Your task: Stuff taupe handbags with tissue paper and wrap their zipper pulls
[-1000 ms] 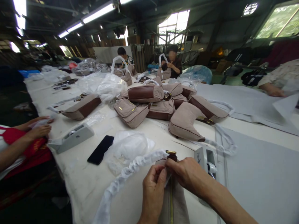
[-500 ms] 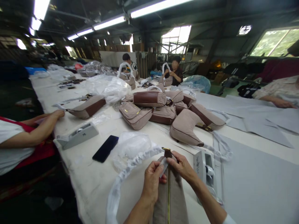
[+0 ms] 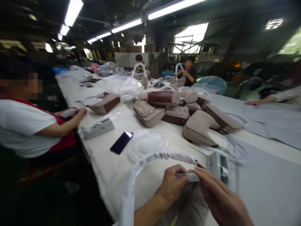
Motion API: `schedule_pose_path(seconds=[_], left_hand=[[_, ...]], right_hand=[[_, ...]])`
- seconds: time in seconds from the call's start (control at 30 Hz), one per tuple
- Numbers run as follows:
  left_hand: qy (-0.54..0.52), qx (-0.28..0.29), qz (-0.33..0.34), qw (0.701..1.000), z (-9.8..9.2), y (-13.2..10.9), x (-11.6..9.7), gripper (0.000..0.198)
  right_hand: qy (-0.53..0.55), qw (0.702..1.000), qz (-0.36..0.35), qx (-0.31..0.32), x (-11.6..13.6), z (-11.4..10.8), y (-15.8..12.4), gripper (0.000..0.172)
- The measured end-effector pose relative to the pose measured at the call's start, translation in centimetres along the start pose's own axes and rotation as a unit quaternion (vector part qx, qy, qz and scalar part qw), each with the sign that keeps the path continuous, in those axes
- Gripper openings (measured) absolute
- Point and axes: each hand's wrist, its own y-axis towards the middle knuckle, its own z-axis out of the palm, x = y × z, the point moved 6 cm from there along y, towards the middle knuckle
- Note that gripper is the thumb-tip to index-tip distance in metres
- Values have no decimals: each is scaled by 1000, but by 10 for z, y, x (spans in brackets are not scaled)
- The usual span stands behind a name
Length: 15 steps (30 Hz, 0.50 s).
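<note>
A taupe handbag (image 3: 188, 207) with a brass-coloured zip stands in front of me, blurred by motion. Its strap (image 3: 138, 169), wrapped in white material, arches up to the left. My left hand (image 3: 171, 185) pinches a whitish translucent strip (image 3: 193, 177) against the bag's upper end. From the other side my right hand (image 3: 221, 194) grips that end by the strap's metal fitting (image 3: 199, 164), its fingers long and close together; its thumb is hidden. Just beyond the right hand is a grey tape dispenser (image 3: 218, 166).
Several taupe and brown bags (image 3: 164, 110) lie piled ahead. A phone (image 3: 121, 142), crumpled plastic (image 3: 149, 142) and another tape dispenser (image 3: 100, 128) are at left. A co-worker (image 3: 30, 125) sits at the left edge; others work across the table. Grey sheets (image 3: 270, 185) cover the right.
My view has turned left, so more of the left co-worker shows. The bag and both hands have shifted right in view, and the strip now lies across the bag's end.
</note>
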Motion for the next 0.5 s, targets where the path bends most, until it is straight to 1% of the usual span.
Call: schedule_pose_path(seconds=[0.03,0.1,0.13,0.2,0.23,0.3,0.4,0.5], left_hand=[[14,6,34,999,1,-1,-7,9],[47,15,70,996,5,-3,-16,9],[69,11,74,995,6,-3,-17,11],[103,-4,63,993,5,-4,-13,11],[104,-12,53,993,4,-5,-9,11],[69,-14,27,997,3,-6,3,17],[0,6,-22,1000,4,-8,22,25],[-22,-14,-60,998,5,-8,30,23]], right_hand=[[-3,998,-12,59,5,5,15,44],[-2,988,10,155,4,14,38,42],[2,980,36,195,-1,19,45,38],[8,963,85,256,-10,25,48,25],[7,957,103,272,-14,27,47,21],[5,952,123,279,-20,27,42,19],[28,956,127,263,-23,25,36,18],[60,959,130,245,-25,24,33,18]])
